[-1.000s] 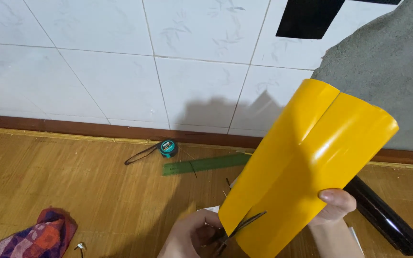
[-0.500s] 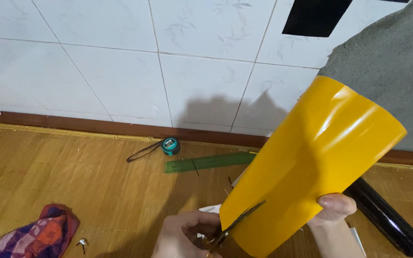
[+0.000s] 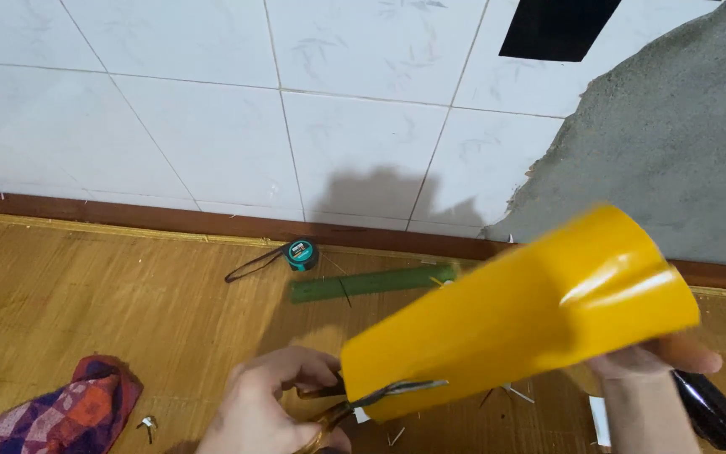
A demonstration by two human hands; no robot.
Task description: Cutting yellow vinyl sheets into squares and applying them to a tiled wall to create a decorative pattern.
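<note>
Two hands on the job here: your left hand (image 3: 275, 412) is wrapped around a pair of scissors (image 3: 376, 399), fingers through the handles, and the thin blades are parted a little right at the near edge of the yellow sheet (image 3: 518, 315). Your right hand (image 3: 653, 361) has the far end of that sheet pinched, thumb on top, fingers closed around it, so it curls into a loose glossy tube tilted up toward the right, with a bright glare streak near your thumb. It sits low and right of centre in your view, held up off the floor, pretty blurry along its upper edge. Just past your right wrist there's a shiny black roll (image 3: 712, 412) poking out at the bottom right. Small pale offcuts (image 3: 514, 393) lie on the wooden floor (image 3: 86, 294) under the sheet. Further out, a green strip (image 3: 371, 282), long, flat and ruler-shaped, lies near the skirting, and just left of it a small teal tape measure (image 3: 301, 254) with a dark strap trailing off to the left. Down in the bottom left corner you've got a bunched-up checked cloth (image 3: 60, 416) in red, purple and orange, with a small metal clip (image 3: 148, 425) right beside it. Behind everything, white wall tiles (image 3: 212, 126), a grey bare patch of render (image 3: 674, 151) on the right, and a black rectangle (image 3: 558, 27) stuck up at the top edge.
</note>
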